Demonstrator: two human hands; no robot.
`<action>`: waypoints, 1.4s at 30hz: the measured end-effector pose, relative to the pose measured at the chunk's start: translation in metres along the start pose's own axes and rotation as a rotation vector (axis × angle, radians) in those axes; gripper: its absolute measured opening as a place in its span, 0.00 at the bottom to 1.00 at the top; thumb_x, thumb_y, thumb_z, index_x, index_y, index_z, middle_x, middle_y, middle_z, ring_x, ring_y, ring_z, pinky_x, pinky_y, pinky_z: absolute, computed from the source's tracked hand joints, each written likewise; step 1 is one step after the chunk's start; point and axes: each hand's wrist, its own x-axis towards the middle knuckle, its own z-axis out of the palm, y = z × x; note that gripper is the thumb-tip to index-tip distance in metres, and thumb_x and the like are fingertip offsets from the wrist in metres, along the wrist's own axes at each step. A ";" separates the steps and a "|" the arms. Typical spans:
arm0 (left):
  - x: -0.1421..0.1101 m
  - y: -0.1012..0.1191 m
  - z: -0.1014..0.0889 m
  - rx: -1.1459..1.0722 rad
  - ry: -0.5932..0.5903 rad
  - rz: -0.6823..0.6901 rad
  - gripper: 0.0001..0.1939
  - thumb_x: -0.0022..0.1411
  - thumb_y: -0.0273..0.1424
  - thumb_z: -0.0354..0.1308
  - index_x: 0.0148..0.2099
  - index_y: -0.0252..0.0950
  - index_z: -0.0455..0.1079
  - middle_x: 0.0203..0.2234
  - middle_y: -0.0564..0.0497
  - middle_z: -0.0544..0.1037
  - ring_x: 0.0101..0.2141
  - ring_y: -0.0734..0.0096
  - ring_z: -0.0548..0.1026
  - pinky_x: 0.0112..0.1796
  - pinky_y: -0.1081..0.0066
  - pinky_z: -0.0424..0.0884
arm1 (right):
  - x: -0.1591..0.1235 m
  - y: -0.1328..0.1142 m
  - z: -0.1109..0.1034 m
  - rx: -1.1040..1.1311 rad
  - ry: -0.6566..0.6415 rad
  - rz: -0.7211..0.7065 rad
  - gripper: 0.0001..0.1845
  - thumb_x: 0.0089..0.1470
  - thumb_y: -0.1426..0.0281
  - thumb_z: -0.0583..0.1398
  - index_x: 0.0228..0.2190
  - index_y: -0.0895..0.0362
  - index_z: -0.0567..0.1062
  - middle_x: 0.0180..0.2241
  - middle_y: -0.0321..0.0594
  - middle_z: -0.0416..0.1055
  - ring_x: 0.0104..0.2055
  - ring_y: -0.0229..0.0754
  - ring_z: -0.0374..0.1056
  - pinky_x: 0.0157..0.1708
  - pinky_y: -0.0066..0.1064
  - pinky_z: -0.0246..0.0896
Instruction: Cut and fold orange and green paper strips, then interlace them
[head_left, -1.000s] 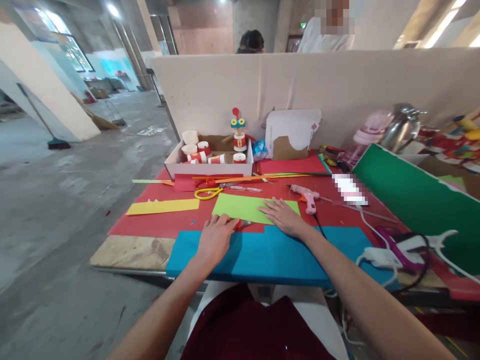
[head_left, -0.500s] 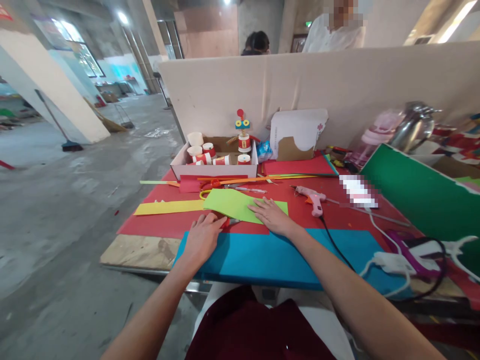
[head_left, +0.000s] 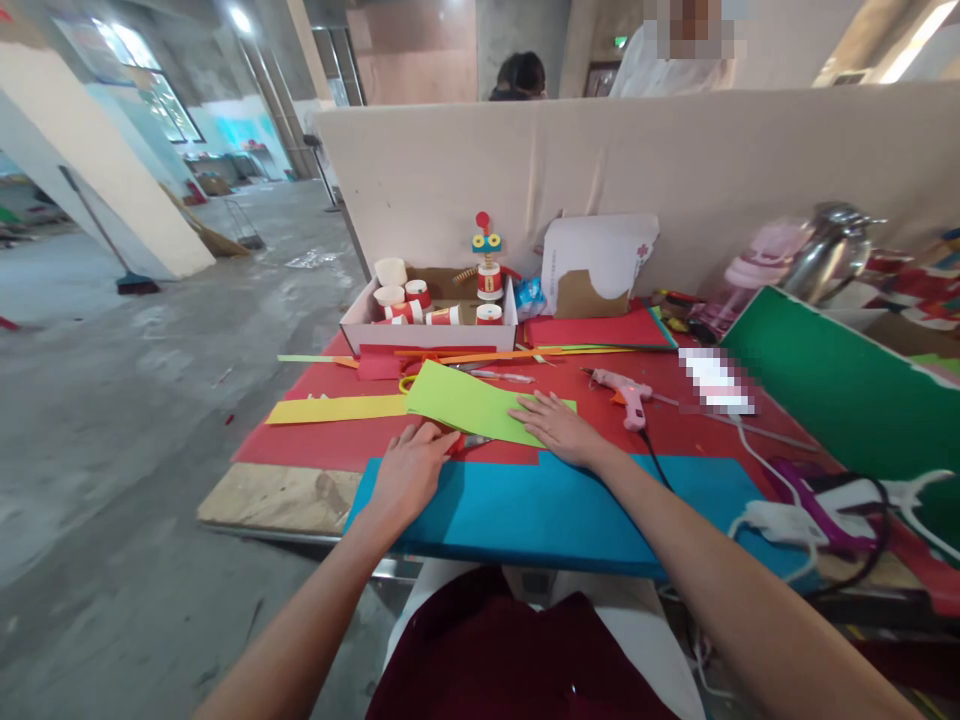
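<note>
A light green paper sheet (head_left: 469,402) lies skewed on the red table cover (head_left: 330,440). My right hand (head_left: 559,430) lies flat on its right end, fingers stretched out and open. My left hand (head_left: 409,470) rests palm down on the blue sheet (head_left: 555,510), fingers extended, the tips touching the green sheet's near edge. A small red-handled tool (head_left: 463,441) lies right by those fingertips, partly hidden. Nothing shows inside either hand.
A yellow strip (head_left: 337,408) lies left of the green sheet. Behind stand a cardboard box of paper cups (head_left: 427,325) and a cup figure (head_left: 487,270). A pink glue gun (head_left: 626,392) and cables (head_left: 795,500) lie right, beside a green board (head_left: 840,400). Two people are behind the partition (head_left: 600,160).
The green sheet has slid left and turned, its left end now covering most of the yellow scissors. Both hands moved with it; the camera shifted a little.
</note>
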 end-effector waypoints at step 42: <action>0.012 0.049 0.007 0.039 0.007 0.106 0.22 0.68 0.28 0.43 0.61 0.45 0.64 0.47 0.44 0.71 0.48 0.57 0.65 0.44 0.61 0.66 | -0.011 0.032 -0.009 0.013 -0.028 -0.046 0.27 0.67 0.59 0.41 0.62 0.49 0.61 0.68 0.39 0.48 0.69 0.48 0.42 0.66 0.51 0.34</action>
